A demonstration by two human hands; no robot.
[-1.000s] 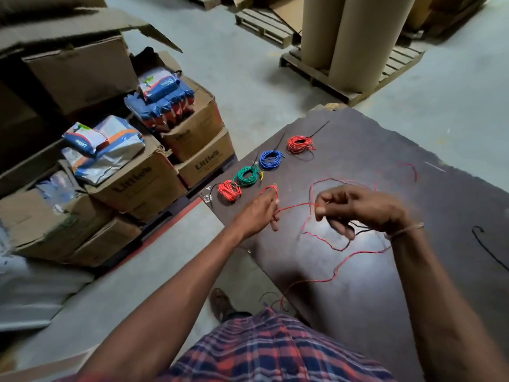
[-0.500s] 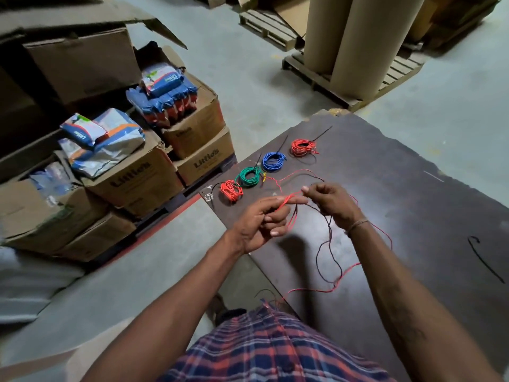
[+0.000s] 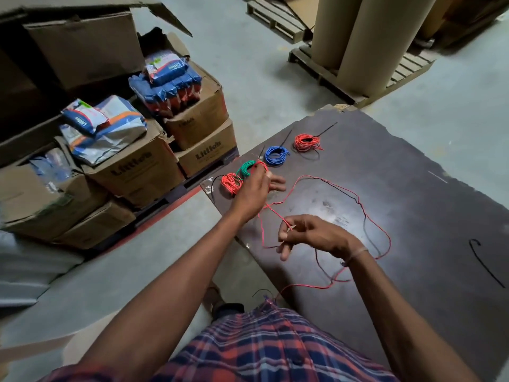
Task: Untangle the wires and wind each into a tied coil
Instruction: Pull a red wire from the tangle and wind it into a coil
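A warehouse: stacked cartons (image 3: 132, 172) of packaged goods, wooden pallets (image 3: 358, 78) bearing big cardboard rolls (image 3: 366, 37), and a bare concrete floor (image 3: 248, 64).

Dim indoor light, glare on the tabletop (image 3: 338, 205), edges bowed.

Loose red wire (image 3: 325, 180), four tied coils.
You saw red (image 3: 231, 183), green (image 3: 246, 169), blue (image 3: 276, 155), red (image 3: 307, 142) coils lined up beyond it.
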